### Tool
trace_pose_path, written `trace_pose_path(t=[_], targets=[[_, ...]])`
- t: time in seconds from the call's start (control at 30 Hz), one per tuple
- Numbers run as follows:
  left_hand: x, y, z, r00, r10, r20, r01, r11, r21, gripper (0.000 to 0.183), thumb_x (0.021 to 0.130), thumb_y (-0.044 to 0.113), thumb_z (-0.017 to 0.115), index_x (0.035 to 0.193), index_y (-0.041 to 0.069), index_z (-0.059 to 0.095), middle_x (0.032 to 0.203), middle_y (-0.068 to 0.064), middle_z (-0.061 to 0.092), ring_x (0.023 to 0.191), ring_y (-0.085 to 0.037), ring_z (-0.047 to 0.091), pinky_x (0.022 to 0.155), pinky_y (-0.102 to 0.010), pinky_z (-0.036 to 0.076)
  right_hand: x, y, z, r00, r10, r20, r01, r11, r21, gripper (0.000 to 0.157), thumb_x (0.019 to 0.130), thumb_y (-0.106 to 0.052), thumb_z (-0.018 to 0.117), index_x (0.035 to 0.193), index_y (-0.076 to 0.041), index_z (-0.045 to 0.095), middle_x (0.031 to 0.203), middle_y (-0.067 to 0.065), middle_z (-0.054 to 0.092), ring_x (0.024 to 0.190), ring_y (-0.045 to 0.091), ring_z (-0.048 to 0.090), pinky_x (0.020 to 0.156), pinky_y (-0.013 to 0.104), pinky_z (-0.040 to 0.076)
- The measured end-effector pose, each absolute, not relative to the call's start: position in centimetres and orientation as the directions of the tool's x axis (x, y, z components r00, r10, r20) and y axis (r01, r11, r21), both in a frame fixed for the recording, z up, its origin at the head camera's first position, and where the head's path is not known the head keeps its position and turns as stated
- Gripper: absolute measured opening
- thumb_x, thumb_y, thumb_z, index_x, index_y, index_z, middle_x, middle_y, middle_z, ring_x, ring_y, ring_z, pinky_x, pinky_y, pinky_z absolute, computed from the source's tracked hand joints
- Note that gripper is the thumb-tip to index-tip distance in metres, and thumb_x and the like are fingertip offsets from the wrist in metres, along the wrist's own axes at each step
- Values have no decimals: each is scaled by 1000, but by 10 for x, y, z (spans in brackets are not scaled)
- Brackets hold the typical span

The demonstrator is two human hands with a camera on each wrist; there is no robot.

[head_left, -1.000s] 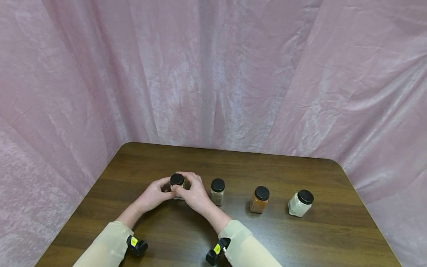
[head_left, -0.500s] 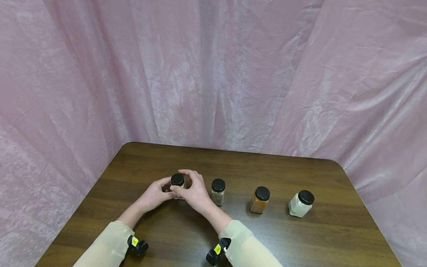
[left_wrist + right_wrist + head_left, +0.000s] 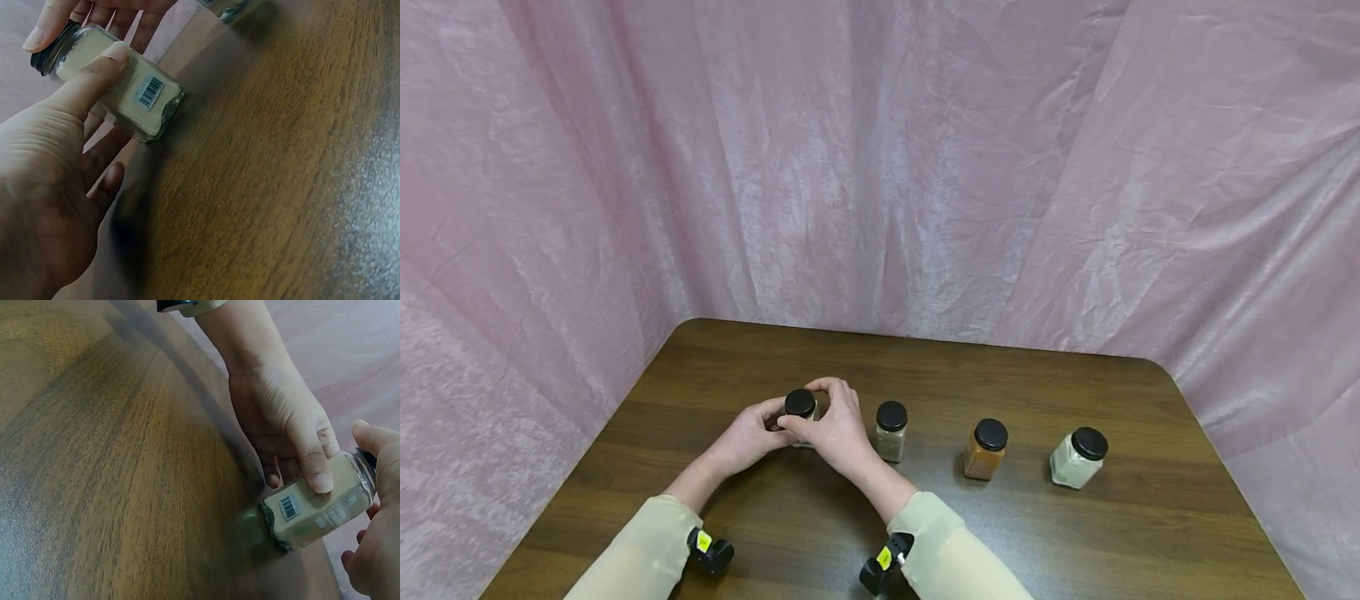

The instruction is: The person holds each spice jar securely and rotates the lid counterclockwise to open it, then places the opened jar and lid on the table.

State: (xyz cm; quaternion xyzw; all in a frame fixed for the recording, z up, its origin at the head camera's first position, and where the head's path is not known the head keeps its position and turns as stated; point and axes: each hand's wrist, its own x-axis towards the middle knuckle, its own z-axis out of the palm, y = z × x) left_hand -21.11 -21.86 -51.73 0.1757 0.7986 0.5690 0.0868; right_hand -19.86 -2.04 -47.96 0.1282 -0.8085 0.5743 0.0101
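A glass spice jar (image 3: 159, 119) with pale beige powder, a barcode label and a black lid (image 3: 800, 402) is between both hands, left of the table's middle. My left hand (image 3: 748, 437) grips the jar's body, its thumb laid across one side in both wrist views. From the other side my right hand (image 3: 842, 429) holds the lid, thumb in front and fingers behind. The jar looks roughly upright with its base at the tabletop; I cannot tell whether it touches. Most of the jar's body is hidden by the hands in the head view.
Right of the hands stand a jar of greyish-green contents (image 3: 891, 442), a jar of orange-brown powder (image 3: 981, 460) and a jar of whitish contents (image 3: 1071, 467), all black-lidded. They are on a brown wooden table (image 3: 1150, 533). Pink curtains (image 3: 880, 167) hang behind it.
The right hand has turned slightly around the lid: its fingertips have shifted right and its thumb left. The left hand and the jar have stayed nearly in place.
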Motion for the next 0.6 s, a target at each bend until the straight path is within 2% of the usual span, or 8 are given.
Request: trace_pose_path(t=[0.6], targets=[[-209, -218, -512, -932, 363, 22, 156, 344, 926, 52, 91, 18, 80, 140, 14, 61, 128, -6, 67, 104, -23, 62, 87, -28, 53, -199, -21, -481, -968, -192, 163, -213, 279, -936, 47, 82, -36, 86, 120, -20, 62, 126, -6, 54, 124, 17, 41, 100, 38, 38]])
